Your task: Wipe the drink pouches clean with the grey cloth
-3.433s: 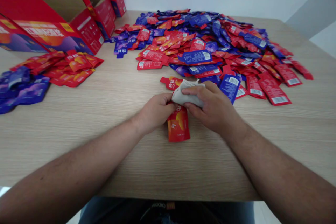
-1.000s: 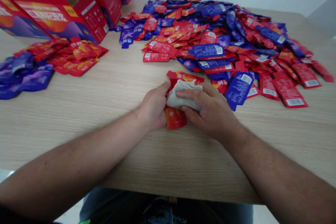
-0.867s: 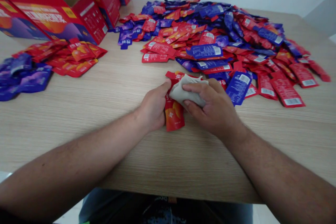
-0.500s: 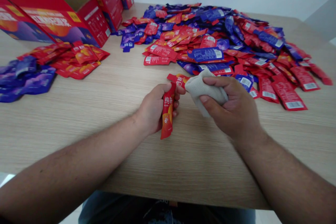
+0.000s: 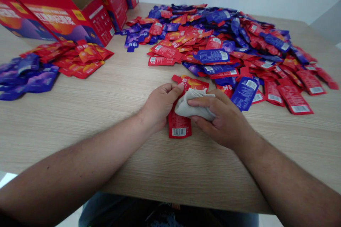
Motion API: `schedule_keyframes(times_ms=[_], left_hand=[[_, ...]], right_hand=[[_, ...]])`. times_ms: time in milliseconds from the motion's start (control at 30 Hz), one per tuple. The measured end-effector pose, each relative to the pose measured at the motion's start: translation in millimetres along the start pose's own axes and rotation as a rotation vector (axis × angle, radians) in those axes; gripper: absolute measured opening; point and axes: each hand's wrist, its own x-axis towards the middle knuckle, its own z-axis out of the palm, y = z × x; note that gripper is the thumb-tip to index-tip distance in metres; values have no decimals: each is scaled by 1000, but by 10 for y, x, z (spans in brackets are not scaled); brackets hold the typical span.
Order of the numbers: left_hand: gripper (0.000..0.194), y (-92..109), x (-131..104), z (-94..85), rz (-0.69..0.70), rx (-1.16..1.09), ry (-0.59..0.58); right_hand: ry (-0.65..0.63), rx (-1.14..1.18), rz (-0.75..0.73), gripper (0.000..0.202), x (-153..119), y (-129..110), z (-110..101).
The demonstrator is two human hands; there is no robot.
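Note:
Near the middle of the table, my left hand (image 5: 162, 104) pinches the upper end of a red sachet (image 5: 179, 129), whose barcode side faces up. My right hand (image 5: 223, 117) is closed round a folded whitish cloth (image 5: 195, 103), which lies against that sachet and covers its upper part. Another red sachet (image 5: 197, 83), with an orange print, lies just beyond the cloth; its near edge is hidden. A blue sachet (image 5: 245, 93) with a barcode lies beyond my right hand, at the near edge of the pile.
A wide pile of red and blue sachets (image 5: 207, 39) covers the back of the table (image 5: 128, 88). At the left lie a small red heap (image 5: 87, 67) and a small blue heap (image 5: 39, 81). Open red boxes (image 5: 98, 25) stand at the back left.
The sachet in my left hand now shows its barcode side instead of its printed front. The cloth has moved left onto it. More of the blue sachet near the pile's edge shows.

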Motion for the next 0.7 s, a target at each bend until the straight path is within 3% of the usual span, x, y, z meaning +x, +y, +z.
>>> schedule_keyframes(times_ms=[167, 267, 333, 433, 533, 700], left_hand=[[29, 15, -42, 33, -183, -140, -171], [48, -14, -65, 49, -283, -118, -189], [54, -48, -60, 41, -268, -103, -110], [49, -88, -41, 24, -176, -97, -5], [49, -89, -47, 44, -169, -115, -35], [62, -64, -92, 85, -208, -160, -151]], right_hand=[[136, -14, 97, 33, 10, 77, 165], [178, -17, 168, 33, 17, 70, 160], [162, 0, 145, 33, 15, 21, 134], [-9, 56, 26, 31, 5, -77, 80], [-143, 60, -50, 30, 0, -109, 31], [34, -49, 42, 34, 22, -72, 2]])
